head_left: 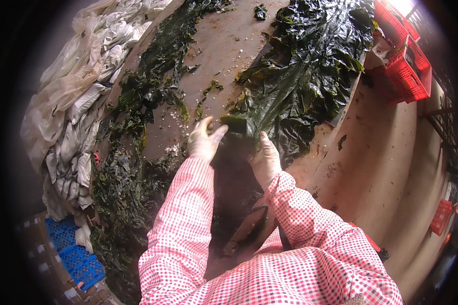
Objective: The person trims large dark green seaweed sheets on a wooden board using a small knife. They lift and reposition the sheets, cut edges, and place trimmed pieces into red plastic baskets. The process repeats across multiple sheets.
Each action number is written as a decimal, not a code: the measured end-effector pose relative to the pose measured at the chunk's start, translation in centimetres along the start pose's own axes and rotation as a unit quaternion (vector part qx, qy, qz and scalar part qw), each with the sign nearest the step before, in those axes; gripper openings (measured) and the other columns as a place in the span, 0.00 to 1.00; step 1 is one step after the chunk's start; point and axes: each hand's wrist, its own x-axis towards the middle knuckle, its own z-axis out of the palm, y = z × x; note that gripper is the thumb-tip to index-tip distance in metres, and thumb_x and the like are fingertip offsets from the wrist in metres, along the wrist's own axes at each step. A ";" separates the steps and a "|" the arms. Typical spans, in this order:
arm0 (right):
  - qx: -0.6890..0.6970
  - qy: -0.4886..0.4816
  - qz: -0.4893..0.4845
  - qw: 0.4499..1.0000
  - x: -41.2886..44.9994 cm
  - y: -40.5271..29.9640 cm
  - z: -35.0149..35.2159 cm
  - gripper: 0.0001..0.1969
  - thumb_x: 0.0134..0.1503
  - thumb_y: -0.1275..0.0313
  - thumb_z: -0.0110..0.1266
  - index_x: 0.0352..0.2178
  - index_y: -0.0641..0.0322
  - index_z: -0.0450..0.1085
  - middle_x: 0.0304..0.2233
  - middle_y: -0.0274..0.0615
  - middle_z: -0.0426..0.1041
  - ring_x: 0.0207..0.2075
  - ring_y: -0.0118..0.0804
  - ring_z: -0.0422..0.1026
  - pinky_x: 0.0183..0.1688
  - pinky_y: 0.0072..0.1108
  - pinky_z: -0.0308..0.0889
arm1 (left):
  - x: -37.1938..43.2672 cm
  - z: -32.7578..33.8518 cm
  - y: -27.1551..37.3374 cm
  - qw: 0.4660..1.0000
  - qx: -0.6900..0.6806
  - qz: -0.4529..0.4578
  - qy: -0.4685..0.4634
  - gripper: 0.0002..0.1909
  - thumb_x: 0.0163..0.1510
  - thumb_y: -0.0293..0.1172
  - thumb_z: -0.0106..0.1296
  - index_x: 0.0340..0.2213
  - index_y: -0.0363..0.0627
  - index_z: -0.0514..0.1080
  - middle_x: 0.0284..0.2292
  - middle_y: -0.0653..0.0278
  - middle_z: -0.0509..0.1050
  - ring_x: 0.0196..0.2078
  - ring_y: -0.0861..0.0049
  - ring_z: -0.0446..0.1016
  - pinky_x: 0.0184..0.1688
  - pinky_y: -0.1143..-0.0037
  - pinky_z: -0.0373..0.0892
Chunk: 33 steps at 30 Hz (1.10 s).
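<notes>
A broad, dark green seaweed frond point(267, 110) stretches toward me from a glossy heap of seaweed point(320, 57) on the table's right side. My right hand point(266, 162), in a pale glove, grips the near end of this frond, thumb on top; its other fingers are mostly hidden. Just left of the frond's end is my left hand point(205, 141), also gloved and slightly blurred, thumb and fingers apart with nothing seen in it. Smaller, crumpled seaweed pieces point(118, 190) lie in a long strip along the table's left side.
The brown tabletop point(221, 49) carries pale crumbs and scraps. White filled bags point(84, 99) under clear plastic line the left edge. Red plastic baskets point(408, 72) stand at the upper right, a blue plastic crate point(76, 259) at the lower left. Beige sheeting point(378, 141) spreads along the right.
</notes>
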 end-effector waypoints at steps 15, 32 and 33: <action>-0.204 0.026 -0.065 0.976 -5.4 -4.8 -6.8 0.17 0.60 0.60 0.62 0.45 0.58 0.73 0.33 0.32 0.75 0.30 0.24 0.72 0.32 0.18 0.69 | 3.8 1.9 1.7 0.987 0.120 0.087 -0.058 0.15 0.54 0.47 0.61 0.38 0.51 0.78 0.39 0.59 0.78 0.43 0.62 0.77 0.50 0.64 0.70; -0.243 -0.025 0.080 0.966 -2.6 -2.3 -3.1 0.15 0.63 0.61 0.58 0.48 0.55 0.69 0.44 0.28 0.70 0.45 0.26 0.66 0.50 0.36 0.69 | -30.4 -0.8 -14.9 0.981 0.156 0.022 0.117 0.27 0.43 0.36 0.67 0.48 0.56 0.74 0.50 0.62 0.72 0.52 0.59 0.69 0.57 0.60 0.64; -0.247 0.006 0.067 0.967 -2.7 -2.5 -3.1 0.14 0.63 0.63 0.57 0.47 0.55 0.70 0.43 0.29 0.71 0.43 0.28 0.68 0.47 0.36 0.70 | -29.9 -1.3 -15.7 0.984 0.125 0.012 0.128 0.22 0.45 0.33 0.65 0.45 0.55 0.76 0.47 0.64 0.74 0.50 0.59 0.71 0.56 0.60 0.65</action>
